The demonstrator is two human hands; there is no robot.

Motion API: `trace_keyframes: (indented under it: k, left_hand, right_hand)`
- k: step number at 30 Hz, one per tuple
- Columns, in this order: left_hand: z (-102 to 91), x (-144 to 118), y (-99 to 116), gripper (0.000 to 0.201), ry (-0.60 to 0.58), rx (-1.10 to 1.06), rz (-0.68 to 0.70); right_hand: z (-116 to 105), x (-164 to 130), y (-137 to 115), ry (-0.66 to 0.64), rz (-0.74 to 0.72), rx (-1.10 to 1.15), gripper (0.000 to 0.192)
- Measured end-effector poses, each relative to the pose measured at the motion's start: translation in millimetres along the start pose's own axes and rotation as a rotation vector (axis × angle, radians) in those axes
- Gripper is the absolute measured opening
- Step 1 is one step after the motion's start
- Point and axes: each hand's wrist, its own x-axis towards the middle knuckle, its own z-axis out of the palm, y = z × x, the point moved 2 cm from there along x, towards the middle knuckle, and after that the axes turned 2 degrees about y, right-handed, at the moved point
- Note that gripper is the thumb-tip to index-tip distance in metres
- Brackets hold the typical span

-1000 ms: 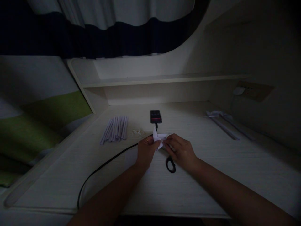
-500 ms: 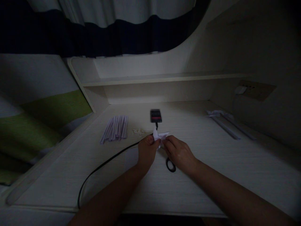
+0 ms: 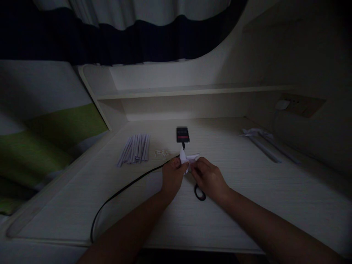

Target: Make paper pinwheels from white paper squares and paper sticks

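A small folded paper shape, white with pointed flaps, is held just above the middle of a pale desk, pinched between two bare hands in dim light.

From the left: a striped green and white cloth lies beside the desk. On the desk's far left lies a neat bundle of rolled paper strips, and just right of it a scatter of tiny paper scraps. A black cable curves from the front edge up towards a small dark device near the back, behind the paper shape.

The left hand is closed in a pinch, thumb and fingertips gripping the shape's left side. The right hand is likewise curled, its fingertips closed on the right side of the shape. Below the right hand, a black scissor handle rests on the desk; the blades are hidden.

Far right, several long paper strips lie well apart from the hands, near a wall socket.

The step in hand looks like pressing or adjusting a fold. The next move would likely call for a firm left-hand hold while the right fingers work one flap precisely.
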Motion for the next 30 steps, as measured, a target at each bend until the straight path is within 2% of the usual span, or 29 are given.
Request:
trace_keyframes:
  k: [4,6,11,14,18,21,27,30]
  left_hand:
    - [0.3,-2,2,0.011,-0.009,0.010,0.007]
    - [0.9,-2,1,0.010,-0.023,0.009,0.010]
    - [2.5,0,-6,0.011,-0.069,-0.050,0.034]
    - [1.2,2,-8,0.013,-0.051,-0.032,0.026]
    - [-0.3,2,-5,0.012,-0.029,0.001,0.033]
    - [0.1,0,-2,0.010,-0.029,-0.019,0.039]
    - [-0.8,-2,-2,0.011,-0.011,0.097,0.124]
    - [-2.1,-2,-3,0.013,-0.013,0.158,0.170]
  right_hand:
    - [0,0,2,0.048,0.123,0.095,0.012]
    - [1,-1,3,0.045,0.094,0.077,0.013]
    - [4,-4,0,-0.005,-0.250,-0.198,0.020]
    - [3,-4,-3,-0.051,-0.434,-0.313,0.022]
    - [3,-3,-1,-0.077,-0.513,-0.325,0.023]
    - [4,-1,4,-0.033,-0.375,-0.206,0.021]
    - [9,-2,13,0.099,0.165,0.215,0.014]
    - [10,-3,13,0.108,0.291,0.254,0.012]
